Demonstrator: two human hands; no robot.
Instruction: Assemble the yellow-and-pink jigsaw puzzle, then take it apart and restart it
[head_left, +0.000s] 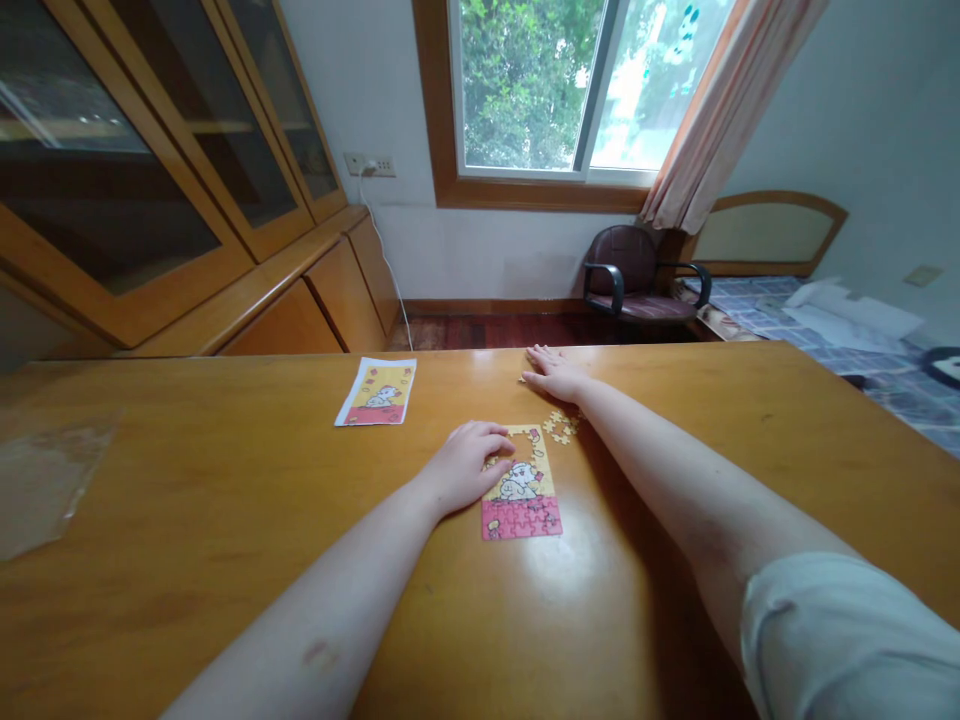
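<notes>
A jigsaw puzzle (525, 512) lies flat on the table, pink at the near end and yellow beyond, with a white cartoon animal in the middle. A gap shows in its yellow upper part. My left hand (471, 465) rests over the puzzle's left edge, its fingers slightly bent and the thumb apart from them. Stretched toward the table's far edge, my right hand (555, 374) lies with fingers spread on the wood; a small piece shows beside its thumb. Loose yellow puzzle pieces (559, 428) sit between that hand and the puzzle, partly hidden by my right forearm.
A printed reference picture (377, 392) lies at the far left of the puzzle on the wooden table (247, 520). At the left edge is a clear plastic bag (49, 480). Beyond the table stand a cabinet (277, 310), an armchair (634, 275) and a bed (795, 310).
</notes>
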